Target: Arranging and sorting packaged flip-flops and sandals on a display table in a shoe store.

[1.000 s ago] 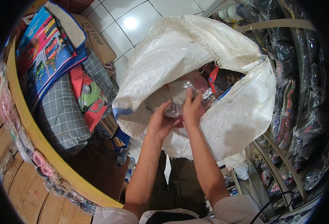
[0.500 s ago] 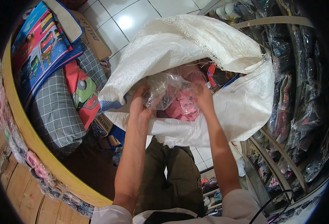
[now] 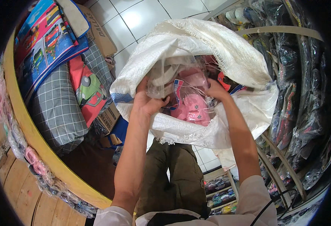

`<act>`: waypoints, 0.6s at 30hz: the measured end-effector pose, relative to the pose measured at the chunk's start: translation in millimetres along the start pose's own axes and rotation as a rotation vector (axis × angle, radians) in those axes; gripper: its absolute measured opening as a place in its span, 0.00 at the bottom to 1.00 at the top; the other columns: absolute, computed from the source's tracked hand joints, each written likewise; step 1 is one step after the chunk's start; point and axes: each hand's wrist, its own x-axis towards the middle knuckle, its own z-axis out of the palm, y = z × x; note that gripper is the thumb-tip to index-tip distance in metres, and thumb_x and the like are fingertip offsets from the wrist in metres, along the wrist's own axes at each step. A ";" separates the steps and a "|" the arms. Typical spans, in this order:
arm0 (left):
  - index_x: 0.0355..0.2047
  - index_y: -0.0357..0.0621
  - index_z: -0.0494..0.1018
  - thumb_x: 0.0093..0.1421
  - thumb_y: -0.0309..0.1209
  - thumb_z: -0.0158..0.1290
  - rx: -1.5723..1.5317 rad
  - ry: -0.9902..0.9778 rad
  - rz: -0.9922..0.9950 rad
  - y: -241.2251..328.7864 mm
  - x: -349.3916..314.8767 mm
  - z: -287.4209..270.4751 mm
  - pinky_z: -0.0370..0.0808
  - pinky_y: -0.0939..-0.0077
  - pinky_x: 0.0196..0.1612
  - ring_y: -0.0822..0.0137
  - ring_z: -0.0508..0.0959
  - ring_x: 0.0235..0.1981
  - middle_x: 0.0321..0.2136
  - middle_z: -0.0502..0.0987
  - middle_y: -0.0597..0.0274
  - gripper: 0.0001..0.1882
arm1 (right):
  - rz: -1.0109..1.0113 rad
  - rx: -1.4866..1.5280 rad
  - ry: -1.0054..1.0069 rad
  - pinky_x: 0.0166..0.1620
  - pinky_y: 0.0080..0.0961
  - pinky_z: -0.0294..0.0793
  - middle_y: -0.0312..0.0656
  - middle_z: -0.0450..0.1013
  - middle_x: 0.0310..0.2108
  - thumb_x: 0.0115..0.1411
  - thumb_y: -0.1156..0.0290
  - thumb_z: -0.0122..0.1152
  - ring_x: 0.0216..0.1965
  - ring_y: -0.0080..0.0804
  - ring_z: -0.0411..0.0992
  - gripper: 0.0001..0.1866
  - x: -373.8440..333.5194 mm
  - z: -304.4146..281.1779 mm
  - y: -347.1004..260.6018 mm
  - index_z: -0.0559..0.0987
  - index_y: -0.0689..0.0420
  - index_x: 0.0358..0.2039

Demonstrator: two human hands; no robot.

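Both hands are inside the mouth of a large white woven sack. My left hand, at the left of the opening, holds a crumpled clear plastic bag, its thumb stretched to the right and some fingertips hidden. Right of it is a clear-wrapped package of pink items with small checkered patches and a blue-and-red card; their exact kind is unclear. My right hand has its fingers bent on the package's upper right side, near thin white strings. A red-and-black item lies just beyond it.
On the left, a curved yellow edge borders a rolled grey checked cloth, a colourful folded mat and a cardboard box. Racks of plastic-wrapped goods stand close on the right. White floor tiles show beyond the sack.
The pink package now shows more fully, with its blue-and-red card in sight. My right hand has moved right and slightly up; the left thumb has stretched out over the opening.
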 end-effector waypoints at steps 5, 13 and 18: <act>0.53 0.44 0.64 0.59 0.39 0.50 -0.034 -0.017 0.372 -10.7 21.1 -17.0 0.68 0.49 0.49 0.52 0.69 0.50 0.51 0.68 0.53 0.23 | -0.228 -0.070 0.089 0.47 0.27 0.68 0.42 0.74 0.40 0.45 0.68 0.65 0.41 0.31 0.71 0.29 -16.2 39.0 8.0 0.70 0.61 0.50; 0.56 0.47 0.61 0.55 0.29 0.57 0.454 0.288 0.324 -27.0 -30.0 -11.0 0.74 0.62 0.45 0.61 0.71 0.48 0.50 0.68 0.59 0.29 | 0.212 0.973 0.436 0.45 0.28 0.69 0.41 0.72 0.39 0.52 0.67 0.61 0.40 0.32 0.70 0.20 -46.0 -30.7 -21.7 0.73 0.61 0.44; 0.50 0.46 0.66 0.50 0.32 0.61 0.378 0.191 0.171 -43.1 -79.6 -3.6 0.73 0.57 0.44 0.59 0.73 0.44 0.44 0.73 0.60 0.27 | 0.050 1.157 0.318 0.43 0.33 0.72 0.35 0.73 0.36 0.51 0.65 0.63 0.39 0.31 0.71 0.19 -101.7 -62.7 -58.6 0.74 0.57 0.42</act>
